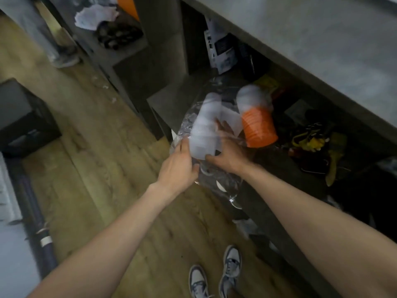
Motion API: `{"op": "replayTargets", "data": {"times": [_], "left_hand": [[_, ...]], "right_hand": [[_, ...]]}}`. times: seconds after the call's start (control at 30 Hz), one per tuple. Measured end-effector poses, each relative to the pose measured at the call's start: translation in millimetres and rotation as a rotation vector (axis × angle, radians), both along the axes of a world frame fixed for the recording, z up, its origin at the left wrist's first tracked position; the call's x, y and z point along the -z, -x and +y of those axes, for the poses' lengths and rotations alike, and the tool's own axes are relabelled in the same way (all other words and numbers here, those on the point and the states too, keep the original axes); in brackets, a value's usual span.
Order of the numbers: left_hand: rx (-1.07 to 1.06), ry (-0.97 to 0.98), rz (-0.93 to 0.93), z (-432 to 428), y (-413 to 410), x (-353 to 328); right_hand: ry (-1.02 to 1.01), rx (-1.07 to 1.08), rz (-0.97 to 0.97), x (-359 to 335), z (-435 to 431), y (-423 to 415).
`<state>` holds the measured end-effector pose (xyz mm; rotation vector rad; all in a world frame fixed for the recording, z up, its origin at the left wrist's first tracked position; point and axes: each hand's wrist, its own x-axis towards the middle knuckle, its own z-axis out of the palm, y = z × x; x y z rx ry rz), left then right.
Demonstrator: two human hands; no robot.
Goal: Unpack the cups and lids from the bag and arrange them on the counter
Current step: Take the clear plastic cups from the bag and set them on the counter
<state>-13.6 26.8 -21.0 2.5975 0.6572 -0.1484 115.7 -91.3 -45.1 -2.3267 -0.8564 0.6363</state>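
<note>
**Unpacking barely begun: both cup stacks in the bag, counter not yet reached**

Progress first, as I judge it from the head view: nothing has been set out. The part of the grey counter point(311, 39) I can see, far right, carries no cups or lids. Everything sits in the clear plastic bag point(224, 187), held in the air in front of the open shelves point(171, 97) under that counter. Taking out both stacks and the lids and arranging them is all left to do.

My left hand point(178, 166) has its fingers curled into the bag plastic at the near left of the white stack point(204, 127). My right hand point(227, 157) grips the near end of that stack. Blur keeps me from telling whether it works through the plastic or inside the bag.

The white stack's long axis runs near to far, wide end at my hands, rounded narrow end pointing away. The orange stack point(257, 125) lies just to its right, roughly parallel, orange wide end near and white end far. A pale round edge low in the bag may be a lid, but I cannot confirm it.
</note>
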Motion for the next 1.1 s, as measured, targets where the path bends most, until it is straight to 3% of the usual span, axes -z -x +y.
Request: {"op": "replayTargets", "data": {"times": [0.17,0.4,0.67,0.8,0.87,1.0,1.1], "left_hand": [[-0.013,0.125,-0.066,4.3,-4.1,1.2],[0.043,0.207,-0.174,-12.5,5.8,-15.0],[0.129,0.237,-0.379,-38.3,19.0,-53.7],[0.273,0.540,-0.346,-56.5,23.8,-87.8],[0.278,0.674,-0.372,-65.7,28.2,-108.0],[0.224,0.764,-0.490,-78.3,31.3,-155.2],[0.266,0.772,-0.523,-100.6,31.2,-194.5]], "right_hand": [[-0.198,0.112,0.109,-5.8,4.3,1.4],[-0.291,0.325,0.100,-33.0,-19.9,4.1],[-0.599,0.644,0.500,-101.8,-63.5,33.7],[-0.494,0.659,0.649,-147.0,-89.2,51.1],[-0.526,0.560,0.667,-171.3,-107.9,56.7],[-0.657,0.460,0.648,-216.8,-151.6,68.5],[-0.715,0.386,0.519,-241.1,-188.3,82.0]]}}
